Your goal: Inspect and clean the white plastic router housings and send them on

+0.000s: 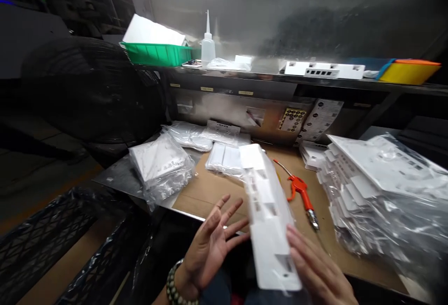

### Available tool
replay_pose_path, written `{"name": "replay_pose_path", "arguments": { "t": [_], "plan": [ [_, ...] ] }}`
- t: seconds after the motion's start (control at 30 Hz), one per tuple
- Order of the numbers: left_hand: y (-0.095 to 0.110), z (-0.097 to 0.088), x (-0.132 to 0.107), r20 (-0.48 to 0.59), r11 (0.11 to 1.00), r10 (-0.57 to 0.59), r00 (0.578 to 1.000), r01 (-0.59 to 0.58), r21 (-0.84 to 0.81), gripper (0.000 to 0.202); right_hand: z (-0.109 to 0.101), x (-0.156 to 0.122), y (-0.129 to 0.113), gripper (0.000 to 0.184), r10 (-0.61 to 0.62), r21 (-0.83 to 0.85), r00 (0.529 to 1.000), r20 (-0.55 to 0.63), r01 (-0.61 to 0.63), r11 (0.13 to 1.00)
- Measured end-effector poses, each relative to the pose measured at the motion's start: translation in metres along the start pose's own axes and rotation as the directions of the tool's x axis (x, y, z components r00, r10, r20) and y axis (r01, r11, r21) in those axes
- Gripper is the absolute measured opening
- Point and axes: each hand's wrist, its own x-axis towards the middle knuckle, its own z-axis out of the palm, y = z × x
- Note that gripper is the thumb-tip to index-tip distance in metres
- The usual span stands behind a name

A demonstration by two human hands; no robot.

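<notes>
A long white panel with cut-out slots along one edge is held tilted upright in front of me, slightly blurred. My right hand grips its lower right side, fingers against the face turned right; the thumb does not show. To the left of the panel, my left hand has its fingers spread, palm facing the panel, fingertips close to its edge. I cannot tell whether they touch it. Beyond the panel, an orange air blow gun lies on the brown cardboard covering the bench.
Bagged white panels form a tall stack on the right. More wrapped parts lie at the left. A shelf above carries a green bin, a squeeze bottle, a slotted white part and a yellow container.
</notes>
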Motion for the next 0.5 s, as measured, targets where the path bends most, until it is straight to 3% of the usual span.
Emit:
{"name": "replay_pose_path", "arguments": {
  "t": [0.03, 0.07, 0.13, 0.2, 0.27, 0.3, 0.33, 0.37, 0.47, 0.5],
  "plan": [
    [0.007, 0.002, -0.004, -0.038, 0.999, 0.0, 0.999, -0.002, -0.039, 0.079, 0.014, 0.01, -0.008, 0.025, -0.149, 0.025, 0.984, 0.095, 0.147, 0.989],
    [0.012, 0.005, -0.007, -0.075, 0.999, 0.007, 0.997, -0.01, -0.035, 0.083, 0.028, 0.019, -0.017, 0.027, -0.301, 0.057, 0.935, 0.187, 0.295, 0.954],
    [0.02, 0.007, -0.014, -0.178, 0.999, 0.047, 0.983, -0.045, 0.019, 0.086, 0.051, 0.039, -0.031, 0.037, -0.535, 0.131, 0.78, 0.324, 0.523, 0.842],
    [0.036, 0.0, -0.016, -0.306, 0.988, 0.153, 0.94, -0.135, 0.081, 0.084, 0.065, 0.055, -0.039, 0.041, -0.682, 0.194, 0.613, 0.399, 0.671, 0.716],
    [0.068, -0.017, -0.015, -0.436, 0.944, 0.328, 0.838, -0.279, 0.175, 0.071, 0.069, 0.065, -0.037, 0.038, -0.756, 0.22, 0.494, 0.43, 0.755, 0.618],
    [0.091, -0.027, -0.013, -0.497, 0.904, 0.427, 0.756, -0.345, 0.251, 0.059, 0.07, 0.067, -0.032, 0.038, -0.772, 0.216, 0.467, 0.431, 0.778, 0.591],
    [0.118, -0.039, -0.01, -0.546, 0.86, 0.51, 0.665, -0.39, 0.329, 0.046, 0.069, 0.068, -0.024, 0.038, -0.771, 0.194, 0.475, 0.424, 0.784, 0.59],
    [0.146, -0.05, -0.006, -0.56, 0.821, 0.571, 0.601, -0.444, 0.359, 0.034, 0.069, 0.067, -0.014, 0.039, -0.749, 0.153, 0.514, 0.417, 0.773, 0.616],
    [0.219, -0.081, 0.008, -0.587, 0.787, 0.61, 0.532, -0.492, 0.372, 0.021, 0.069, 0.054, 0.027, 0.032, -0.602, -0.017, 0.677, 0.423, 0.671, 0.742],
    [0.235, -0.091, 0.014, -0.602, 0.803, 0.589, 0.539, -0.474, 0.361, 0.02, 0.069, 0.047, 0.043, 0.028, -0.541, -0.074, 0.721, 0.434, 0.626, 0.776]
  ]
}}
